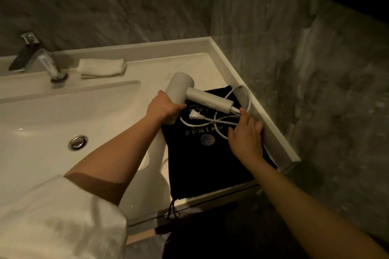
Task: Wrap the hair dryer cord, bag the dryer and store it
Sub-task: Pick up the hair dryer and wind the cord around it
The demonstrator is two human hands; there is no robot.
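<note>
A white hair dryer [190, 92] lies over the top of a flat black drawstring bag [202, 160] with gold print, on the right side of the vanity counter. My left hand [163, 106] grips the dryer's barrel. The white cord [223, 120] loops loosely across the bag, and its plug [194, 115] rests on the cloth below the handle. My right hand [245, 135] hovers over the cord near the handle's end, fingers spread, thumb touching the cord by the handle.
A white sink basin [52, 124] with a metal drain [77, 142] fills the left. A chrome faucet [40, 63] and a folded white towel [102, 66] sit at the back. The raised counter edge [273, 130] meets a marble wall on the right.
</note>
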